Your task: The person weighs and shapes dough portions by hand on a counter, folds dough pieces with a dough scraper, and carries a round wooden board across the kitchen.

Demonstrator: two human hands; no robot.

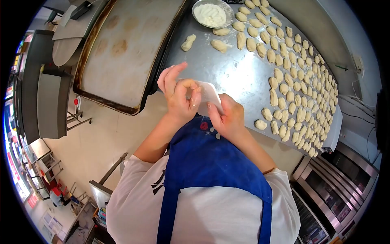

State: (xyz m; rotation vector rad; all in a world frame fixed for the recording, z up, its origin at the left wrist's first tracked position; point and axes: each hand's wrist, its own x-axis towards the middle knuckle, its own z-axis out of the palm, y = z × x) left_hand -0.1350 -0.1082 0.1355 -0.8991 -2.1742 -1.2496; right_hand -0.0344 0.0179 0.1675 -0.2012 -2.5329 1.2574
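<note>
A pale, flat scraper-like piece [210, 94] is held in front of the blue apron, close to the metal table's front edge. My right hand [229, 116] grips its right end, with the thumb in front. At its left end is my left hand [180, 93], thumb and index finger pinched together near the piece and the other fingers raised; whether the pinch holds anything is too small to tell. Bits of dough or flour stick to the fingers. Many dough pieces [287, 64] lie in rows on the metal table [235, 73]. One dough piece [188, 42] lies apart, above my left hand.
A bowl of white flour [211, 15] stands at the table's far side. Left of the table is a large baking tray [126, 49] with a dark rim. Ovens [333, 191] stand at the lower right. A seated person [57, 197] is far off at the lower left.
</note>
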